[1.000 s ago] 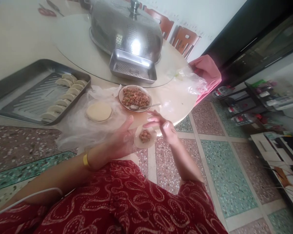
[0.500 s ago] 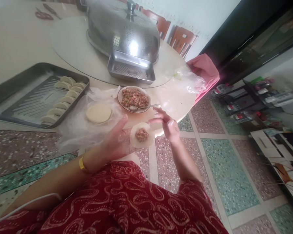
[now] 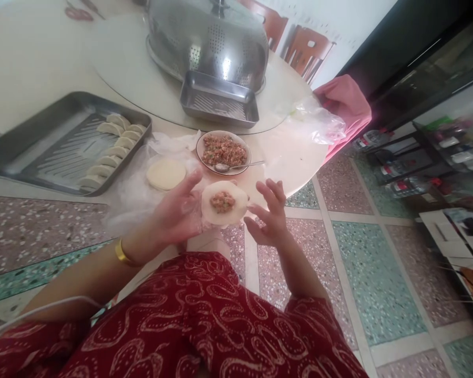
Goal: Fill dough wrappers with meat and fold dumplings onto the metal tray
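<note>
— Where is the dumpling wrapper [image 3: 224, 203] right now?

— Lying flat on the fingers of the left hand [image 3: 180, 212], held out past the near edge of the round table [image 3: 35, 63], with a small mound of minced filling [image 3: 223, 201] at its middle. The left hand cups it from below, fingers spread under the dough rather than pinching it.

— And the right hand [image 3: 271, 216]?

— Open, palm turned toward the wrapper, fingers loosely spread just beside its right rim — holding nothing.

— How would you expect the wrapper to handle?

— Light, soft and floppy, I'd judge; thin raw dough that sags where nothing supports it and tears if pulled. The filling looks moist, so the centre is the weak spot. Best to take it by the bare outer rim, where the dough is dry, and keep the palm underneath.

— What lies around it?

— A bowl of filling [image 3: 223, 151] with a metal spoon [image 3: 236, 166] near the table's near edge, a stack of wrappers [image 3: 166, 174] on clear plastic to its left, and a steel tray [image 3: 31, 152] at the left edge with folded dumplings [image 3: 112, 148] along its right side.
</note>
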Available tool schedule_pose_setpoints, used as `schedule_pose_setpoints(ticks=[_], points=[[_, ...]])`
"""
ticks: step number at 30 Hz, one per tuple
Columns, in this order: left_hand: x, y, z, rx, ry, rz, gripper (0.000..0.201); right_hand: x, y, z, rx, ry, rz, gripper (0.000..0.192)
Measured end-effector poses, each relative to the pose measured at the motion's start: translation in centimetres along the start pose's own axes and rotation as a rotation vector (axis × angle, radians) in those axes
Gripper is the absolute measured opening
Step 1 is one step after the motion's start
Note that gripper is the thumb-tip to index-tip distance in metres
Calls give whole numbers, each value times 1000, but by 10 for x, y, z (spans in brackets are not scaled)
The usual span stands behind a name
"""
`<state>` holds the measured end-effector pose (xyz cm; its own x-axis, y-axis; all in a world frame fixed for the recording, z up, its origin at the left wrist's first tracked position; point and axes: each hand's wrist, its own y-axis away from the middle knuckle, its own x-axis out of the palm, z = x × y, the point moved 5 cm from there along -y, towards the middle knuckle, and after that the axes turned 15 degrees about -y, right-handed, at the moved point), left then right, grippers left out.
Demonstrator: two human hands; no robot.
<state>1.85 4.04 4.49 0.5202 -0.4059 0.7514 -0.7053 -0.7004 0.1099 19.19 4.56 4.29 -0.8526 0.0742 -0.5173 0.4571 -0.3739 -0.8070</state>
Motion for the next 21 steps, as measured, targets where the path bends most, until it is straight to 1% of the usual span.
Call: schedule_pose_setpoints(ticks=[2,4,8,10,12,13,14,15,18,19,21], points=[[1,1,-1,-17,-15,-7,66,5,1,4,-24,59,1,30],[0,2,-1,-25,-37,-34,65,8,1,3,-16,51,-5,24],[-1,4,-1,-35,-103,-92,57,10,8,0,16,-37,-24,25],[1,4,-1,-31,-127,-94,55,13,14,-4,54,-38,-14,25],[4,2,-2,-15,-139,-77,54,18,20,-11,125,-42,24,24],[5,1,-2,-8,-144,-64,54,20,21,-13,137,-41,32,23],[6,0,-1,-6,-151,-51,53,22,22,-14,115,-30,27,23],[6,0,0,-6,-160,-41,51,22,21,-12,56,-4,11,24],[1,-2,7,-1,-203,-68,39,24,17,2,-176,110,-51,28],[-1,-3,9,7,-220,-85,34,25,16,6,-222,131,-62,27],[-3,-3,14,25,-259,-93,28,28,13,13,-251,135,-75,22]])
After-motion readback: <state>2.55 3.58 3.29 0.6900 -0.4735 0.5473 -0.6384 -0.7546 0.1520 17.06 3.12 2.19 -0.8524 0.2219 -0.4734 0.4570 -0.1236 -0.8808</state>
